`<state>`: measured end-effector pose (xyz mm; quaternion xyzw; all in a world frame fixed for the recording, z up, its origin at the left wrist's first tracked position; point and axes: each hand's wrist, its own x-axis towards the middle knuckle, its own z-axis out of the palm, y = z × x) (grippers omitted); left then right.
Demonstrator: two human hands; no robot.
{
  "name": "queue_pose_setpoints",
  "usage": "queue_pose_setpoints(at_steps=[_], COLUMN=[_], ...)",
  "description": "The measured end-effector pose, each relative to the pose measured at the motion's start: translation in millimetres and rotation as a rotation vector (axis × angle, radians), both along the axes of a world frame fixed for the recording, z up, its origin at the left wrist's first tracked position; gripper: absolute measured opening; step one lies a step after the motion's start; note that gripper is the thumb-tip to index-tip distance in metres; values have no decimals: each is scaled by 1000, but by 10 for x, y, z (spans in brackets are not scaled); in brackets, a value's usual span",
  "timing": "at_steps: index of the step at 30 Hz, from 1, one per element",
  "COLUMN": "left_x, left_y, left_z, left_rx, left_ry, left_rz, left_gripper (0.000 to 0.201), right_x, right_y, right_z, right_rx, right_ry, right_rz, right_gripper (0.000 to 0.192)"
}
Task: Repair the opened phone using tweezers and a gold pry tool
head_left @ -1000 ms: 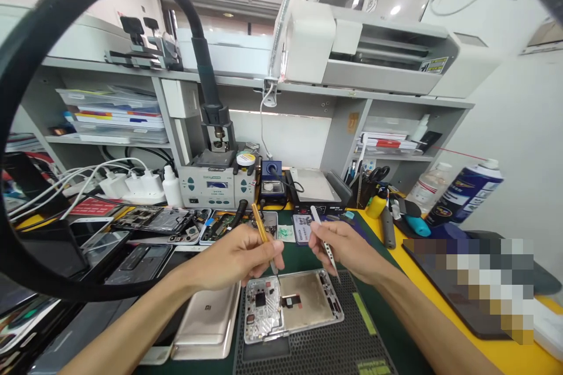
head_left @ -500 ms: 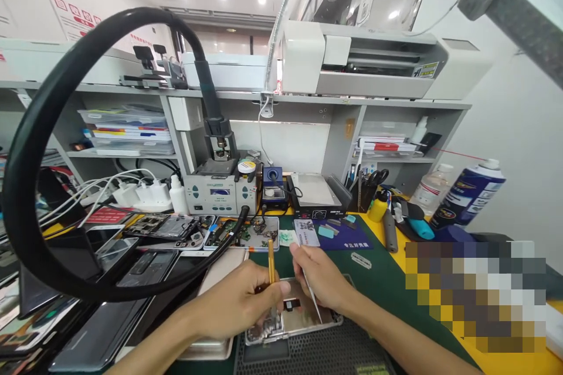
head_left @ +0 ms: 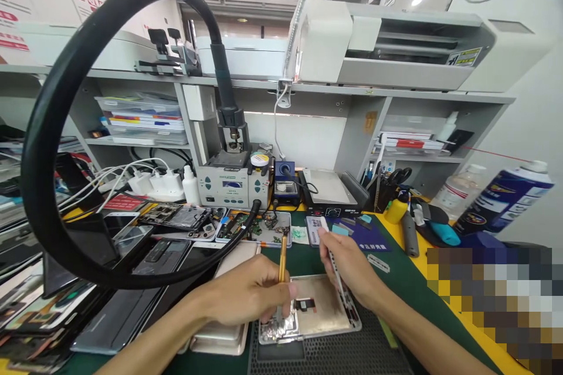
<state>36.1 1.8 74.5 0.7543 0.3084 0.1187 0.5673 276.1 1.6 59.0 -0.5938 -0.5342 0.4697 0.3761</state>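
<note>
Phone (head_left: 316, 310) is laid back-side up on a black grid mat (head_left: 352, 351), near the bench front edge, between both hands. Back cover is already off: a gold metal midframe is exposed, with a small black part at center and silvery crinkled foil shielding at the left end. No battery is seen in the bay. A gold cover (head_left: 222, 337) lies just beside it on the left, partly under the left wrist. Judged as mid-teardown: shell opened, internal parts not yet lifted out, board area not cleared.

Left hand (head_left: 250, 296) is closed around a slim yellow driver (head_left: 282, 261), held upright, with the tip down at the foil end; tip contact is hidden by the fingers. Right hand (head_left: 349, 266) is pinched on steel tweezers (head_left: 335, 263), angled down toward the phone's right half; whether anything is gripped in the tips cannot be told.

Surroundings: matte green pad (head_left: 396, 281) over a yellow bench; 1 thick black rubber hose (head_left: 65, 129) looped from a grey rework station (head_left: 233, 184); trays of bare boards behind; a glossy blue spray can (head_left: 505, 199) at right; stacked glass-faced phones at left
</note>
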Motion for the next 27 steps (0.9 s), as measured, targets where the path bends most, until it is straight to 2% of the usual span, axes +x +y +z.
queue_pose_setpoints(at_steps=[3,6,13,17,21,27], left_x=[5,15,25,-4,-11,9], left_y=[3,-2,3,-4,3,22], left_z=[-11,-4,8,-4,-3,12], left_rx=[0,5,38,50,49,40], left_ry=[7,9,17,34,45,67], left_rz=[0,-1,32,34,43,60], left_gripper=[55,54,53,51,51,52], right_x=[174,327,353,305,279,254], right_y=[99,157,142,139,119,83], right_z=[52,115,97,104,163,169], right_rx=[92,101,-75,-81,-116,-209], right_ry=[-107,-236,-343,-376,-346,-171], right_rz=[-113,-159,-33,-21,-2,72], right_gripper=[57,54,54,52,50,50])
